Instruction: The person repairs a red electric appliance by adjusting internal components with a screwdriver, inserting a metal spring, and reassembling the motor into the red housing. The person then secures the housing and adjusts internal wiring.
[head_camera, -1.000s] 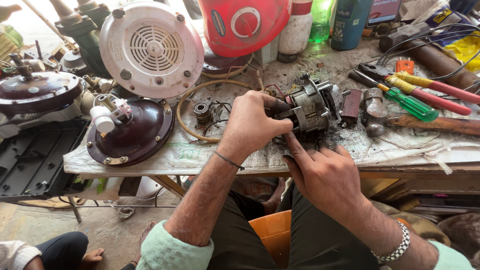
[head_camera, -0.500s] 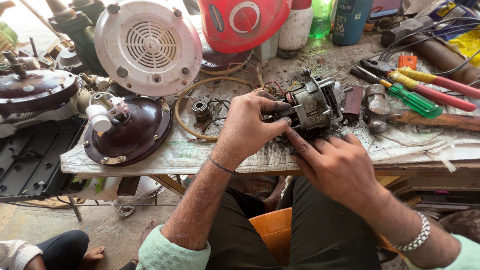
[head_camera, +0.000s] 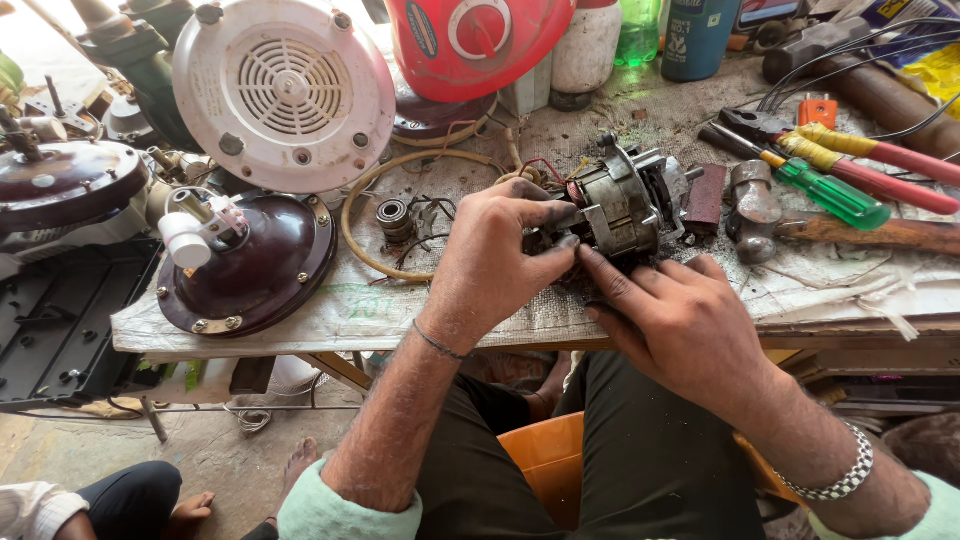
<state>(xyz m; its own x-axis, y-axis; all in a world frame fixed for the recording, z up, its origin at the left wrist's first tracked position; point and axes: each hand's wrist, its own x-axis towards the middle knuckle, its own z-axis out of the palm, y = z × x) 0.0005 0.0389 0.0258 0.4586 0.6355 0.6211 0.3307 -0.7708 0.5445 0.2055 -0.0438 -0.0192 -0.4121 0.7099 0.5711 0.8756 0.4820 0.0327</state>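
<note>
A small grey electric motor (head_camera: 625, 205) with copper windings lies on its side near the front edge of the workbench (head_camera: 300, 320). My left hand (head_camera: 495, 255) grips its near left end, thumb and fingers wrapped on the metal. My right hand (head_camera: 685, 325) rests just below the motor, its index finger touching the motor's underside. Both hands are smeared with grease.
A dark maroon round housing (head_camera: 250, 265) and a white vented fan cover (head_camera: 285, 95) sit at the left. A bearing (head_camera: 392, 213) lies inside a loop of cable. A hammer (head_camera: 760, 205), a green screwdriver (head_camera: 825, 190), pliers (head_camera: 850, 150) and a red appliance (head_camera: 470, 40) crowd the right and back. Another person's foot (head_camera: 190, 505) shows at the lower left.
The camera has shifted slightly, so the bench sits a little higher and further left. My hands keep their hold on the motor; my right fingers have moved a bit under it.
</note>
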